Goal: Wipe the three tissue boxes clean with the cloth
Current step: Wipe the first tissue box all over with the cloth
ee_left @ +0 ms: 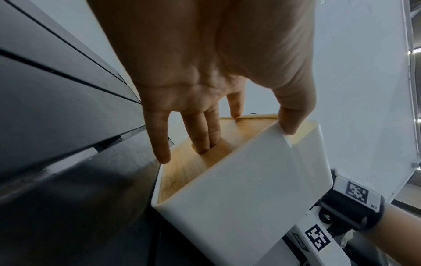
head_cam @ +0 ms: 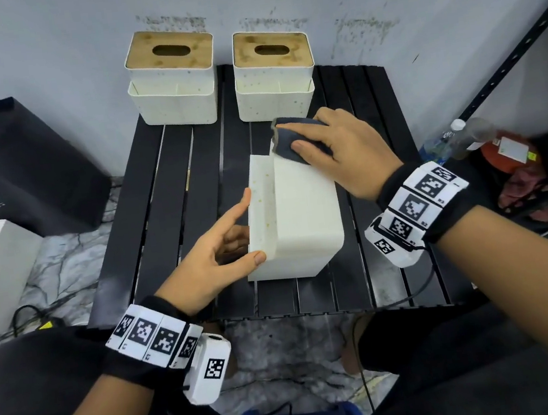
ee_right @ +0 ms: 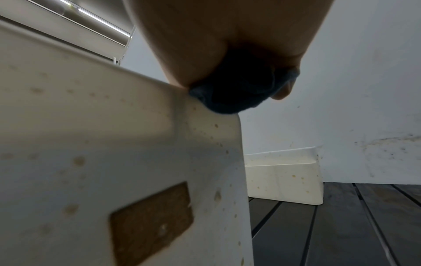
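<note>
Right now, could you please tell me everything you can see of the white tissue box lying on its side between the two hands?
The white plastic tissue box with a bamboo lid lies tipped on its side on the black slatted table, lid facing left. Brownish specks dot its stepped side and base, where a brown square pad sits. The left hand braces it: thumb on the near edge, fingers on the lid, two in its slot. The right hand presses a dark grey cloth onto its far upper corner.
</note>
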